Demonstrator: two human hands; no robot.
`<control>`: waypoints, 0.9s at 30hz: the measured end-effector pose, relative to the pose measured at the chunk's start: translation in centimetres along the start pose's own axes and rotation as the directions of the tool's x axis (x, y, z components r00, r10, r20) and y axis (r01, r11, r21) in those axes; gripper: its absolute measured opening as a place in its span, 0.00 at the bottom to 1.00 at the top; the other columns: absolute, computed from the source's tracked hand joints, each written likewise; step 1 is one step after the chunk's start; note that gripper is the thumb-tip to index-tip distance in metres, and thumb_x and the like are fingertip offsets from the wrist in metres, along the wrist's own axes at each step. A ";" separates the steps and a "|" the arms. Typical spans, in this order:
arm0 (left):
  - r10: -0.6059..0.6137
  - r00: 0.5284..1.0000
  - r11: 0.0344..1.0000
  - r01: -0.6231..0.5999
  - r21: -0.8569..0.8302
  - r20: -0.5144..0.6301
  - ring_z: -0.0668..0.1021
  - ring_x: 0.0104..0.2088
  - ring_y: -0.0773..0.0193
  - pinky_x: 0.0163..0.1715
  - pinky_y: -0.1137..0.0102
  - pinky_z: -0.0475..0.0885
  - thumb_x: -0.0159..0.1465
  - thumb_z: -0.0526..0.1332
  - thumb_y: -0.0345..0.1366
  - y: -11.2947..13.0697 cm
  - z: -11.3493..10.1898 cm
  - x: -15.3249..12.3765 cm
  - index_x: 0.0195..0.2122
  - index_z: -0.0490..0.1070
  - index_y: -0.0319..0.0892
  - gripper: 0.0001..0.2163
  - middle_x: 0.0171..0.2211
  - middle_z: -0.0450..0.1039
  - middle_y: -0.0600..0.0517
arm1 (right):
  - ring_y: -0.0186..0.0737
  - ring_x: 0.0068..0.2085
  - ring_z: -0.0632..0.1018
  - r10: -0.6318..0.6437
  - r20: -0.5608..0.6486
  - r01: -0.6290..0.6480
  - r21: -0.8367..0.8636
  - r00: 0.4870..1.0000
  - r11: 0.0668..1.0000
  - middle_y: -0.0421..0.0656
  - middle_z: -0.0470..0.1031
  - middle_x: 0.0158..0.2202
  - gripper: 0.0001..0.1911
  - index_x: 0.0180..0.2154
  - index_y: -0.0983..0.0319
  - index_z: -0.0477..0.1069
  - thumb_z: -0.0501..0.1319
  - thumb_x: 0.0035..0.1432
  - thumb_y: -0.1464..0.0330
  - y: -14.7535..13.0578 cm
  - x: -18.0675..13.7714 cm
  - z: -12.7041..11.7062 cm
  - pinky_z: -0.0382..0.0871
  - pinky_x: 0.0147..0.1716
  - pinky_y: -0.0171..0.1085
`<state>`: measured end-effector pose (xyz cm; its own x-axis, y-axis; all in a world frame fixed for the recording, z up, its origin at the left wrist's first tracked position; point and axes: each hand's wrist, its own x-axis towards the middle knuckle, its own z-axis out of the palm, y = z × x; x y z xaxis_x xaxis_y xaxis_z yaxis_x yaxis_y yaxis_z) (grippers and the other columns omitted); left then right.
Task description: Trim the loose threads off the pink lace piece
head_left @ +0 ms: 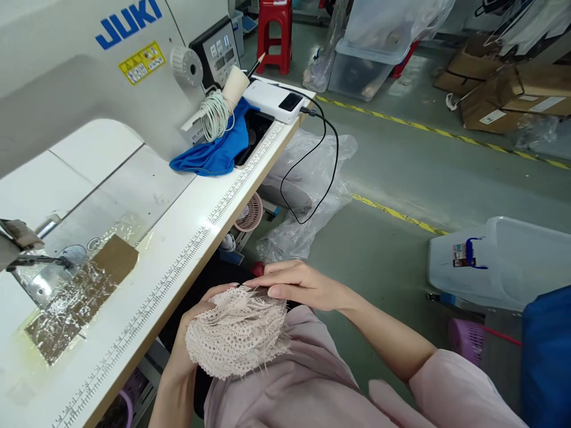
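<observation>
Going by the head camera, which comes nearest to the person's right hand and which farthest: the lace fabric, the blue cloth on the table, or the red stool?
From the right hand:
1. Lace fabric, touching its fingers, in the lap.
2. Blue cloth, up on the sewing table.
3. Red stool, far back on the floor.

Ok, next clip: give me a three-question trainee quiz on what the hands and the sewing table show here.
1. True or false: both hands are on the lace piece.
2. What lies against the sewing machine under the coil of white cord? A) blue cloth B) red towel C) scissors
3. Fill in: the black cable plugs into the white ____ at the table's far corner.

Key:
1. True: the left hand cups the lace piece from below, and the right hand pinches its top edge, over the lap and off the table.
2. A, the blue cloth.
3. Power bank.
</observation>
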<state>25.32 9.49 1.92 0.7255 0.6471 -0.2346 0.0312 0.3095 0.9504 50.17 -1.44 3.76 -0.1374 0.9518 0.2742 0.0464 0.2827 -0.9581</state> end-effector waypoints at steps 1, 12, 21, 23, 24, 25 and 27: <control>0.004 1.000 1.000 -0.004 -0.002 0.004 0.75 0.52 0.50 0.51 0.56 0.72 0.56 0.67 0.32 0.1 0.1 0.0 0.29 0.79 0.45 0.01 0.49 0.75 0.47 | 0.31 0.33 0.68 -0.001 -0.001 0.001 0.002 1.000 1.000 0.40 0.66 0.31 0.19 0.56 0.63 0.69 0.51 0.70 0.63 0.1 0.0 0.1 0.62 0.34 0.33; -0.068 0.997 0.997 0.067 -0.048 -0.023 0.74 0.52 0.49 0.51 0.58 0.72 0.54 0.68 0.35 -0.4 0.5 0.8 0.26 0.77 0.42 0.03 0.51 0.74 0.46 | 0.31 0.32 0.67 -0.009 -0.170 -0.009 -0.103 0.985 0.995 0.39 0.66 0.31 0.19 0.57 0.62 0.68 0.52 0.69 0.62 -0.9 -1.0 -0.4 0.62 0.33 0.32; -0.204 0.979 0.978 0.203 -0.038 -0.013 0.76 0.50 0.44 0.50 0.53 0.72 0.52 0.69 0.40 -1.7 0.0 1.4 0.32 0.78 0.40 0.10 0.50 0.75 0.41 | 0.30 0.32 0.68 -0.040 -0.047 0.028 -0.223 0.998 0.974 0.41 0.68 0.33 0.21 0.57 0.64 0.67 0.49 0.70 0.61 -1.0 -2.0 0.1 0.63 0.33 0.31; -0.227 0.974 0.974 0.226 -0.030 -0.019 0.76 0.51 0.43 0.50 0.53 0.72 0.52 0.68 0.41 -1.9 -0.2 1.5 0.35 0.79 0.41 0.12 0.49 0.75 0.41 | 0.30 0.32 0.67 -0.048 -0.047 0.036 -0.233 0.998 0.972 0.42 0.68 0.33 0.22 0.56 0.65 0.68 0.48 0.71 0.60 -0.8 -1.9 0.3 0.63 0.32 0.31; -0.228 0.973 0.973 0.228 -0.026 -0.022 0.75 0.51 0.43 0.50 0.53 0.72 0.52 0.68 0.41 -2.0 -0.2 1.5 0.35 0.79 0.41 0.12 0.49 0.76 0.41 | 0.30 0.31 0.67 -0.056 -0.047 0.043 -0.240 0.997 0.970 0.42 0.67 0.32 0.22 0.56 0.66 0.68 0.48 0.71 0.60 -0.7 -1.8 0.4 0.63 0.32 0.31; -0.228 0.973 0.974 0.227 -0.021 -0.023 0.75 0.52 0.43 0.50 0.53 0.72 0.52 0.68 0.41 -2.1 -0.3 1.6 0.35 0.79 0.41 0.12 0.49 0.76 0.41 | 0.30 0.31 0.67 -0.061 -0.045 0.048 -0.248 0.997 0.967 0.42 0.67 0.32 0.23 0.56 0.67 0.68 0.47 0.71 0.60 -0.7 -1.8 0.5 0.62 0.32 0.31; -0.225 0.974 0.974 0.225 -0.008 -0.015 0.75 0.52 0.43 0.50 0.53 0.72 0.52 0.68 0.40 -2.1 -0.3 1.5 0.34 0.79 0.41 0.11 0.49 0.76 0.41 | 0.31 0.31 0.67 -0.056 -0.037 0.044 -0.269 0.998 0.962 0.42 0.67 0.32 0.24 0.56 0.67 0.68 0.46 0.71 0.59 -0.5 -1.7 0.7 0.62 0.32 0.31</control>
<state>26.15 10.03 -0.47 0.6897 0.5709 -0.4454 0.1881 0.4527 0.8716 49.67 -3.28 3.74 -0.1034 0.9381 0.3305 0.3052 0.3462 -0.8872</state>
